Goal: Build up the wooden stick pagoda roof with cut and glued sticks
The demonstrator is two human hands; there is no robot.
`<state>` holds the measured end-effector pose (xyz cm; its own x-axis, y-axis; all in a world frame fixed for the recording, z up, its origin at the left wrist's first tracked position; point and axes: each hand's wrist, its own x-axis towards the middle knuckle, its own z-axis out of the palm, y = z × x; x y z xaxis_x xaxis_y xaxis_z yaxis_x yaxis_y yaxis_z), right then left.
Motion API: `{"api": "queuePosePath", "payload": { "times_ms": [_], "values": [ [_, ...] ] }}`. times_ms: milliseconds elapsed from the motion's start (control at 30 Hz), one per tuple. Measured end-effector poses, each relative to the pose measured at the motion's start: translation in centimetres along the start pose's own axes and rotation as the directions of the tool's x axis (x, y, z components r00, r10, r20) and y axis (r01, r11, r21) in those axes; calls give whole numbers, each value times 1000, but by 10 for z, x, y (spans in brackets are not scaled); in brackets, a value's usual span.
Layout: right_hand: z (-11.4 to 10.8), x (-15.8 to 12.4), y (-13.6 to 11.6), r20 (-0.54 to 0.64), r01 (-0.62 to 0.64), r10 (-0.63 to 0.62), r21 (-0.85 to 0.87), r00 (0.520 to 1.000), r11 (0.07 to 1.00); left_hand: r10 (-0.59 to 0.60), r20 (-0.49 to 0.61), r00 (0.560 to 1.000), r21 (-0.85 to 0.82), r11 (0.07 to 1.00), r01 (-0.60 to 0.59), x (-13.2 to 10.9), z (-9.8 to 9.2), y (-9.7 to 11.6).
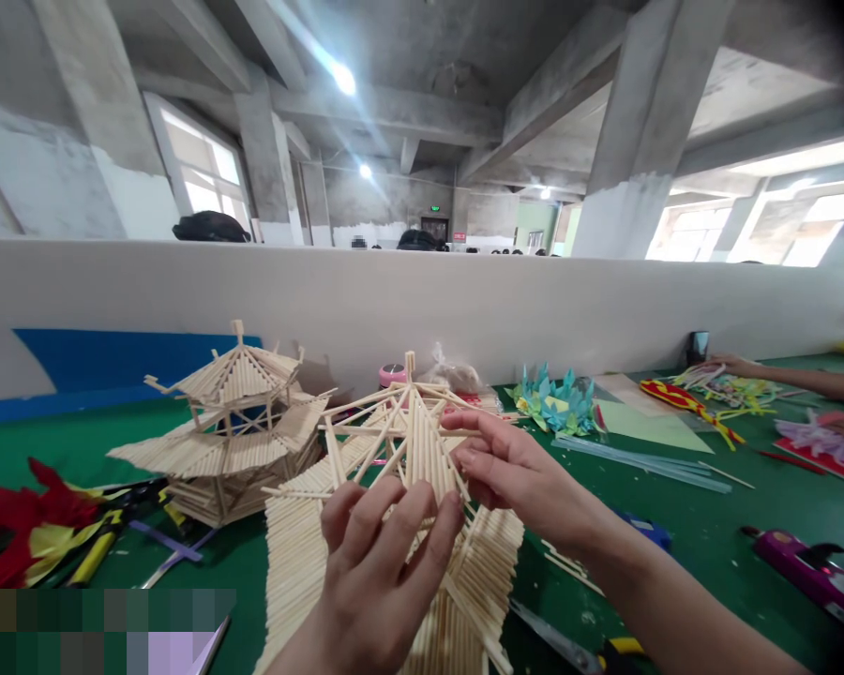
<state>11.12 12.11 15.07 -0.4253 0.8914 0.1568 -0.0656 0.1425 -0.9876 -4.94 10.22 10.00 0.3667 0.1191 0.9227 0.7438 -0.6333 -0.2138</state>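
Observation:
A model pavilion [292, 544] built of thin wooden sticks stands in front of me, its upper roof partly covered with a strip of sticks [422, 441]. My left hand [390, 553] is closed with bent fingers on the lower end of that strip. On the roof's right side is my right hand [513, 473], its fingers curled and the fingertips near the sticks. What lies beneath those fingers is hidden. To the left stands a second stick pavilion [239, 375] with both roofs covered.
Scissors [555, 637] and loose sticks [573, 567] lie at the right, near a purple glue gun [808, 562]. Clear glue sticks [640, 464] and a blue-green paper piece [559, 403] are behind. Pliers [98, 548] lie left. Another person's hand [731, 366] reaches in at far right.

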Motion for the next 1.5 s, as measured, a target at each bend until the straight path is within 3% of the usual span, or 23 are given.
{"api": "queuePosePath", "payload": {
  "times_ms": [1100, 1200, 1333, 1400, 1500],
  "values": [
    [2, 1, 1, 10, 74, -73, -92, 997, 993, -8, -10, 1000, 16, 1000, 8, 5, -1, 1],
    [2, -4, 0, -43, 151, -174, -321, 984, 935, -7, -3, 1000, 8, 1000, 7, 5, -2, 0],
    [3, -16, 0, -80, 275, -415, -633, 906, 723, -5, -28, 1000, 1, 1000, 5, 4, -1, 1],
    [3, -21, 1, -30, 319, -464, -686, 885, 654, -3, -32, 999, 0, 1000, 3, 4, 0, 1],
    [4, -23, 4, 3, 359, -492, -688, 871, 631, -13, -31, 999, -6, 1000, 12, 4, 1, 2]
  ]
}}
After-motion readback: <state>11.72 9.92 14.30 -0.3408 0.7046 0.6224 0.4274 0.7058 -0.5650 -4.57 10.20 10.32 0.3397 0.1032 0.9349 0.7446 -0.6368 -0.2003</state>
